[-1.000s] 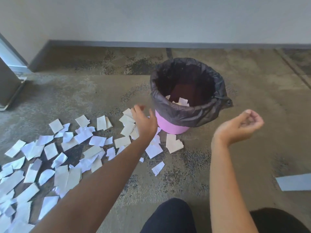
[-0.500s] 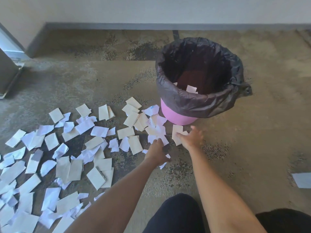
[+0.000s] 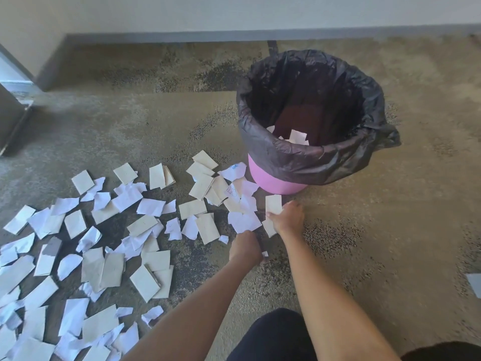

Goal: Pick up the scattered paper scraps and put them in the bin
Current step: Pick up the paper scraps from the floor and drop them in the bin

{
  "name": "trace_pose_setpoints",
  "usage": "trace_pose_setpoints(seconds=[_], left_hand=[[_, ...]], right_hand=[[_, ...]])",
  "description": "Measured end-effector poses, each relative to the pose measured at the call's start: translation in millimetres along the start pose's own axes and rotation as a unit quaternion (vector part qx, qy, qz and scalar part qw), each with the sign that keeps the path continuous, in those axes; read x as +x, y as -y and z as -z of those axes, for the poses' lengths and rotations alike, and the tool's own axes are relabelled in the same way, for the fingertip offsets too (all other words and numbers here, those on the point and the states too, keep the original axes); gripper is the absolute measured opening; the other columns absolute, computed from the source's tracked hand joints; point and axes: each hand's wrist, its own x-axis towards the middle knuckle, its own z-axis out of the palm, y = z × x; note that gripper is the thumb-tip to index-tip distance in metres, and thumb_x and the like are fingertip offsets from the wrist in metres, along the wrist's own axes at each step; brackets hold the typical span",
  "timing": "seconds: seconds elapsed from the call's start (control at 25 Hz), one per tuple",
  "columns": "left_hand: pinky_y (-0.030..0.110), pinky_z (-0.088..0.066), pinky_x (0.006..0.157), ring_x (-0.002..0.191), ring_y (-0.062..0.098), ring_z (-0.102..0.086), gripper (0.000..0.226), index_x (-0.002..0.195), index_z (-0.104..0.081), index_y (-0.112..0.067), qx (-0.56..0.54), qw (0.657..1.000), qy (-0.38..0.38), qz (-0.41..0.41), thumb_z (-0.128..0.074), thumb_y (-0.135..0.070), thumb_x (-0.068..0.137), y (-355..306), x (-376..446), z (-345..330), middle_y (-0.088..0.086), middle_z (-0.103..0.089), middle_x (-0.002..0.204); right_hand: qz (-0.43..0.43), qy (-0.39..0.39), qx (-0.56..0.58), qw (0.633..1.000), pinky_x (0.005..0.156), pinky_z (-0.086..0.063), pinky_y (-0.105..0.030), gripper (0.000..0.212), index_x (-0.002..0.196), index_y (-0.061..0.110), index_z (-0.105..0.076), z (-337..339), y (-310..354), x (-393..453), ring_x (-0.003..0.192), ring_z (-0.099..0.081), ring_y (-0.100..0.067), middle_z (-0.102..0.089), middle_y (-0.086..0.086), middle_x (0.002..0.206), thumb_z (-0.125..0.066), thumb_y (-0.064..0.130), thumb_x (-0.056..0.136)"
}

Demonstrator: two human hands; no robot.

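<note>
1. Change over the last second: both my hands have come down from bin height to the floor. A second ago my right hand [image 3: 287,220] hung raised and curled beside the pink plastic bin with the black bag liner [image 3: 276,181]; it now rests on the mottled brown carpet [image 3: 364,256] just in front of the bin's base.
2. Meaning: the drop-off cycle looks finished and a fresh pick-up is starting. A few white scraps [image 3: 296,136] lie inside the liner; most of the job remains.
3. Right hand state: fingers curled down over a cream rectangular paper scrap [image 3: 273,203], thumb side touching its lower edge. A second cream piece [image 3: 268,228] pokes out under the heel. Pinch seems to be forming; whether either scrap is lifted, I cannot tell.
4. Left hand [image 3: 246,247] state: closed into a loose fist just below a torn white scrap [image 3: 244,221]. A sliver of white shows at the knuckles, so it may hold a piece; fingers hidden, cannot confirm.
5. Where the work lies: the scattered cream and white paper scraps [image 3: 104,243] spread leftward from the bin base to the frame's lower left edge. Nearest ones touch my fingers; the dense patch is well apart, to my left.
6. One stray pale sheet [image 3: 475,284] sits far right, at the frame edge.
</note>
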Motion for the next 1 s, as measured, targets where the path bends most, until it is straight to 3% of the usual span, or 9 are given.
trace_pose_setpoints(seconds=[0.16,0.24,0.36,0.52,0.64,0.72,0.8,0.88,1.0], left_hand=[[0.037,-0.060,0.074,0.083,0.024,-0.071,0.007,0.080,-0.069,-0.007,-0.016,0.999,-0.035,-0.037,-0.075,-0.007,0.077,12,-7,1,0.010,-0.073,0.089],[0.036,-0.060,0.077,0.082,0.021,-0.071,0.005,0.079,-0.071,-0.011,-0.086,0.994,-0.052,-0.042,-0.072,-0.006,0.079,22,-9,11,0.009,-0.074,0.090],[0.033,-0.058,0.084,0.086,0.018,-0.070,0.017,0.098,-0.073,-0.013,-0.156,0.976,-0.147,-0.027,-0.074,-0.018,0.082,38,-6,47,0.003,-0.074,0.095],[0.036,-0.055,0.085,0.089,0.022,-0.068,0.017,0.088,-0.072,-0.023,-0.144,0.965,-0.219,0.028,-0.080,-0.023,0.072,72,14,96,0.003,-0.075,0.087],[0.038,-0.048,0.090,0.102,0.027,-0.062,0.024,0.088,-0.071,-0.025,-0.042,0.975,-0.218,0.006,-0.085,-0.028,0.068,95,30,109,0.003,-0.073,0.087],[0.042,-0.042,0.096,0.114,0.030,-0.050,0.043,0.101,-0.068,-0.022,0.000,0.974,-0.227,-0.017,-0.088,-0.032,0.064,106,39,111,0.005,-0.063,0.110],[0.047,-0.037,0.103,0.124,0.033,-0.039,0.071,0.116,-0.058,-0.021,-0.018,0.973,-0.228,-0.010,-0.092,-0.038,0.056,114,46,114,0.009,-0.044,0.129],[0.051,-0.033,0.108,0.131,0.033,-0.032,0.095,0.128,-0.046,-0.023,-0.046,0.976,-0.211,0.004,-0.092,-0.049,0.049,115,50,118,0.008,-0.032,0.139],[0.055,-0.027,0.111,0.137,0.032,-0.022,0.123,0.142,-0.027,-0.027,0.017,0.989,-0.148,0.010,-0.090,-0.060,0.042,107,48,124,0.006,-0.021,0.143]], right_hand=[[-0.034,0.025,0.173,0.984,0.074,-0.044,-0.030,0.041,0.118,0.002,-0.054,0,-7,-1,0.101,-0.063,-0.032,-0.061,-0.012,0.111,-0.074,0.018,0.086],[-0.075,0.042,0.276,0.957,0.075,-0.047,-0.032,0.033,0.119,-0.002,-0.060,0,-13,2,0.093,-0.064,-0.027,-0.067,-0.018,0.115,-0.068,0.014,0.091],[-0.073,0.106,0.341,0.931,0.087,-0.054,-0.041,0.031,0.119,-0.004,-0.062,-3,-10,-5,0.093,-0.066,-0.027,-0.069,-0.019,0.112,-0.064,0.016,0.095],[0.080,0.196,0.164,0.963,0.075,-0.046,-0.027,0.032,0.115,0.005,-0.067,-16,19,-23,0.095,-0.058,-0.021,-0.063,-0.005,0.100,-0.066,0.029,0.093],[0.157,0.132,0.021,0.979,0.101,-0.035,-0.037,0.021,0.103,0.023,-0.070,-29,36,-29,0.122,-0.040,-0.023,-0.050,0.003,0.120,-0.070,0.038,0.088],[0.131,0.088,-0.001,0.987,0.106,-0.028,-0.044,0.037,0.113,0.029,-0.061,-29,42,-30,0.132,-0.029,-0.027,-0.035,0.002,0.138,-0.077,0.039,0.081],[0.085,0.074,-0.019,0.993,0.107,-0.032,-0.046,0.081,0.136,0.027,-0.041,-25,46,-31,0.137,-0.025,-0.031,-0.024,-0.005,0.148,-0.085,0.043,0.070],[0.060,0.075,-0.046,0.994,0.106,-0.035,-0.048,0.110,0.146,0.022,-0.024,-24,51,-31,0.139,-0.024,-0.031,-0.020,-0.009,0.151,-0.089,0.047,0.061],[0.045,0.076,-0.069,0.994,0.099,-0.044,-0.051,0.114,0.142,0.015,-0.025,-33,59,-36,0.140,-0.025,-0.035,-0.023,-0.011,0.148,-0.093,0.044,0.056]])
